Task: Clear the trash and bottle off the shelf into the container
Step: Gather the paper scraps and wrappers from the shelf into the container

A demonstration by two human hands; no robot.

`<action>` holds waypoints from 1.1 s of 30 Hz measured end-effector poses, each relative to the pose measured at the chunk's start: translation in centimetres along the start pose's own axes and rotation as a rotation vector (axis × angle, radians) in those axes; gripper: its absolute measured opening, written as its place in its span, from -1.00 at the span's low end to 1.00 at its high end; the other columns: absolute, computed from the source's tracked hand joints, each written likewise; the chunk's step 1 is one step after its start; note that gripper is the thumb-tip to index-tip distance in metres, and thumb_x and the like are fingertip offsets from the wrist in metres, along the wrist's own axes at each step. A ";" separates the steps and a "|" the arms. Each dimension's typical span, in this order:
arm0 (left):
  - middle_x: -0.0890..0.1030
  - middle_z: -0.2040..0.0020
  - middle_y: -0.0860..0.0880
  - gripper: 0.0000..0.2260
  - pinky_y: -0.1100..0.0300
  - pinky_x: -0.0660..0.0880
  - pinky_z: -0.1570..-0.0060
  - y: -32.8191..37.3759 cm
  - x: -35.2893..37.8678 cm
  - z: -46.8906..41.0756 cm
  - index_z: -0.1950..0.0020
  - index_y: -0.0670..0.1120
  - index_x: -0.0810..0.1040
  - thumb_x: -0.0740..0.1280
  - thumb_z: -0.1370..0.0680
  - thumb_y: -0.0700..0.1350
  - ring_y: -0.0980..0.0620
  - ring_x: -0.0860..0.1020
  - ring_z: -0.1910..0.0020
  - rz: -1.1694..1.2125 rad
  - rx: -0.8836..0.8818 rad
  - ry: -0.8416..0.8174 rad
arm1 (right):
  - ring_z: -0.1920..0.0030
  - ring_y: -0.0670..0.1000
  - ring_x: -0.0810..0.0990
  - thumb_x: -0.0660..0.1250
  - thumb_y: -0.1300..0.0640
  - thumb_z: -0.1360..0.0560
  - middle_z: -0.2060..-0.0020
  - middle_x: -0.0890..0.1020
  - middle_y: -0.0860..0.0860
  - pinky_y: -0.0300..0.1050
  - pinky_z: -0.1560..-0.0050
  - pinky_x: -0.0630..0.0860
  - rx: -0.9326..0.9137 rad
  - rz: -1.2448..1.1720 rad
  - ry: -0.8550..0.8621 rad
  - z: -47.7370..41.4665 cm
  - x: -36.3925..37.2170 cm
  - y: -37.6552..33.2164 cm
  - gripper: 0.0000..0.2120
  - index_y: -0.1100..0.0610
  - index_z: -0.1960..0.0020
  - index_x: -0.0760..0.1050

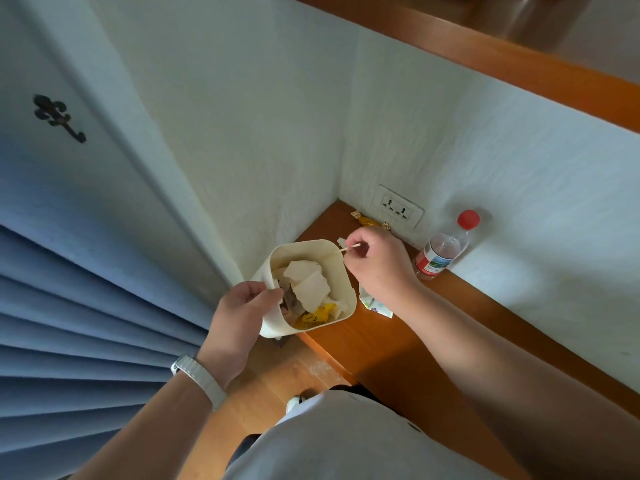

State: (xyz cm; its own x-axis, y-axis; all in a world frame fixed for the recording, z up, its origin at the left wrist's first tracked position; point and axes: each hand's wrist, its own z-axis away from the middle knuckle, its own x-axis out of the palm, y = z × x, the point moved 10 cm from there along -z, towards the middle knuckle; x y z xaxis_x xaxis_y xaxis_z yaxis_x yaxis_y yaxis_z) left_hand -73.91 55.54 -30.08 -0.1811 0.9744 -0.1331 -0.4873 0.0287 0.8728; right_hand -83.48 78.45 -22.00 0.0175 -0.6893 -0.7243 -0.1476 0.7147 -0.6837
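Head view looks down into a room corner where a wooden shelf (pixel 398 348) runs along a white wall. The left hand (pixel 242 317) grips the near-left rim of a cream container (pixel 350 292), with the thumb hooked inside and the fingers round the outer wall, and holds it at the shelf's left edge. Whether its base touches the wood cannot be told. Inside lie crumpled white tissues (pixel 308 282), a yellow wrapper (pixel 315 317) at the near side and a dark brown scrap (pixel 289 299) just beside the thumb.

The right hand (pixel 377 261) is curled, pinching a thin pale stick (pixel 348 248) between thumb and fingertips. The stick points left, its free end over the container's far-right rim, with a small white scrap (pixel 341 241) just above it.

A clear plastic bottle (pixel 443 251) with a red cap and a red-and-green label stands upright on the shelf against the wall, just right of the right hand. A gold candy wrapper (pixel 367 220) lies in the far corner of the shelf, below a white wall socket (pixel 400 209). A green-and-white printed packet (pixel 375 304) lies on the wood, partly hidden under the right wrist.

Blue pleated curtain (pixel 86 323) fills the left side, and a dark ornate hook (pixel 59 116) hangs on the wall above it. A pale wristband (pixel 201 379) circles the left wrist.
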 end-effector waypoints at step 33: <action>0.47 0.39 0.06 -0.84 0.26 0.30 0.45 -1.3 0.5 -1.9 -0.03 -0.15 0.64 0.41 -0.57 -0.07 0.12 0.37 0.45 -0.075 -0.133 0.052 | -0.35 0.16 0.38 0.50 -0.06 -0.37 -0.33 0.36 0.07 0.09 -0.28 0.47 0.310 0.348 -0.444 2.5 8.0 20.2 -0.19 0.06 -0.49 0.19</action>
State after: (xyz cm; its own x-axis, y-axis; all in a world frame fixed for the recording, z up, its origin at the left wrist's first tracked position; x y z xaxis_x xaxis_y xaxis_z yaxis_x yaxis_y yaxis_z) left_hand -74.99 55.56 -32.21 -0.1820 0.9577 -0.2231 -0.6093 0.0683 0.7900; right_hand -83.84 87.62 -41.82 0.4374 -0.3434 -0.8311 0.0731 0.9347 -0.3477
